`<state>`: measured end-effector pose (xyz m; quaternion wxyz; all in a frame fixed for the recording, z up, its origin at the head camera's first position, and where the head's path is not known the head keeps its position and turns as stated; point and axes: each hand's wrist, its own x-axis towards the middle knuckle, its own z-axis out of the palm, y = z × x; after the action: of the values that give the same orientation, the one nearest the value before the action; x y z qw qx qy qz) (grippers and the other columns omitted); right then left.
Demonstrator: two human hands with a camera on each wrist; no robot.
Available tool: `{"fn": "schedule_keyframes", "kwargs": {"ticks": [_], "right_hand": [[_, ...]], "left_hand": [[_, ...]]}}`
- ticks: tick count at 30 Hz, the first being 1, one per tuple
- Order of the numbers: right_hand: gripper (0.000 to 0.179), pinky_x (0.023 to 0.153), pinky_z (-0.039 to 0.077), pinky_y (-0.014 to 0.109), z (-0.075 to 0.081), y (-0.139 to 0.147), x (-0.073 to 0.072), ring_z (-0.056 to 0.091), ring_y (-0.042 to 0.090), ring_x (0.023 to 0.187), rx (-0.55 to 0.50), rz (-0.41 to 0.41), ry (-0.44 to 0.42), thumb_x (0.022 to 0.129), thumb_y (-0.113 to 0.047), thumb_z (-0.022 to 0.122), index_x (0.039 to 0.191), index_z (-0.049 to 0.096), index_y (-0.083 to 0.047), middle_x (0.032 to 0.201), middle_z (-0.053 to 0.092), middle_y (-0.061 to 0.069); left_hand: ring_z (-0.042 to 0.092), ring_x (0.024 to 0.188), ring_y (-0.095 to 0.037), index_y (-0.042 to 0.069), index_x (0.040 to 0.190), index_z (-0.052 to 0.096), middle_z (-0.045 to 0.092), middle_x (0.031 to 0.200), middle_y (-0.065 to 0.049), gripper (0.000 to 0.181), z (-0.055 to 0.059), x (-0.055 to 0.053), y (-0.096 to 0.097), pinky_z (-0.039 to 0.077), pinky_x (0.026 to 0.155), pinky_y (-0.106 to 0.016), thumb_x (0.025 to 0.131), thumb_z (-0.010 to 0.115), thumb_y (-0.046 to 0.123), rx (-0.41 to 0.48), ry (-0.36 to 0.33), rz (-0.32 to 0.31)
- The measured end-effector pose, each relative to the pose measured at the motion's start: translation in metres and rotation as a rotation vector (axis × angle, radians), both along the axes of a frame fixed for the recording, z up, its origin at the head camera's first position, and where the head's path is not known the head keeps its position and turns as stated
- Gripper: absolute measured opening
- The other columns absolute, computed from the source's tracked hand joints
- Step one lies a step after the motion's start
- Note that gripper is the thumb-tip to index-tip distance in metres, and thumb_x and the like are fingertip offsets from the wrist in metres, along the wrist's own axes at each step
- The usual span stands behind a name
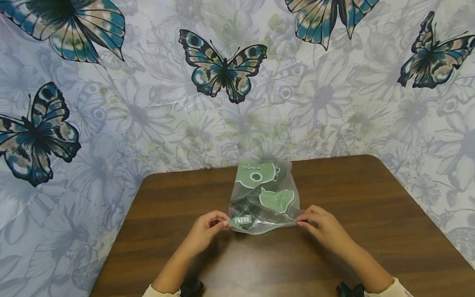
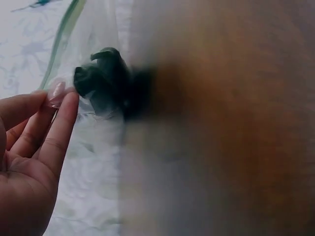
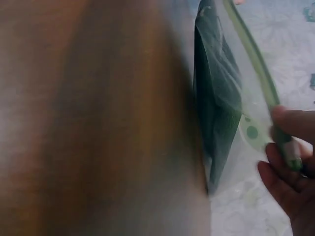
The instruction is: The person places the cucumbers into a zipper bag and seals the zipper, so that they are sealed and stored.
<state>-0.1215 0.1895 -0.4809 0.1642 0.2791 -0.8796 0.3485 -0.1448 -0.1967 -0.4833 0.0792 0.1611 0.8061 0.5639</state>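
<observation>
A clear zip bag with pale green cartoon prints lies near the middle of the wooden table, its zip edge toward me. My left hand pinches the left end of that edge between thumb and fingertips. At the opposite end, the right hand pinches the other corner. In the right wrist view, a green zip strip runs into the fingers of the right hand. Something dark green and folded shows inside the bag; its kind cannot be told. The left wrist view shows that dark green bundle close to the fingertips.
The brown wooden table has rounded far corners. Behind it hangs a wall covering printed with flowers and butterflies. Black wrist devices sit by the pale sleeve cuffs.
</observation>
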Motion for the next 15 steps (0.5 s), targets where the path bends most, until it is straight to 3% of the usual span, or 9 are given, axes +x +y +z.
{"fn": "schedule_keyframes", "kwargs": {"ticks": [6, 10, 15], "right_hand": [[0.015, 0.075, 0.059, 0.020, -0.013, 0.007, 0.018, 0.063, 0.001, 0.088, 0.150, 0.044, -0.098, 0.086, -0.009, 0.078, 0.097, 0.075, -0.018, 0.097, 0.066, -0.014], [0.014, 0.074, 0.057, 0.020, -0.021, 0.006, 0.034, 0.059, 0.000, 0.088, 0.208, 0.066, -0.075, 0.084, -0.012, 0.080, 0.093, 0.076, -0.022, 0.094, 0.067, -0.019], [0.012, 0.078, 0.061, 0.028, -0.017, 0.010, 0.042, 0.066, 0.006, 0.092, 0.266, 0.094, -0.138, 0.087, -0.018, 0.078, 0.097, 0.078, -0.023, 0.096, 0.073, -0.017]], "left_hand": [[0.067, 0.092, -0.013, 0.014, 0.104, 0.071, 0.073, 0.098, -0.007, 0.011, -0.010, 0.009, -0.004, 0.054, 0.082, -0.021, 0.098, 0.068, 0.023, -0.153, -0.046, -0.033], [0.067, 0.094, -0.010, 0.017, 0.105, 0.072, 0.074, 0.101, -0.003, 0.012, -0.014, 0.017, -0.012, 0.056, 0.082, -0.020, 0.099, 0.066, 0.026, -0.227, -0.058, -0.086], [0.068, 0.107, -0.015, 0.020, 0.105, 0.074, 0.074, 0.110, 0.003, 0.013, -0.009, 0.028, -0.023, 0.058, 0.093, -0.029, 0.099, 0.066, 0.028, -0.295, -0.052, -0.156]]}}
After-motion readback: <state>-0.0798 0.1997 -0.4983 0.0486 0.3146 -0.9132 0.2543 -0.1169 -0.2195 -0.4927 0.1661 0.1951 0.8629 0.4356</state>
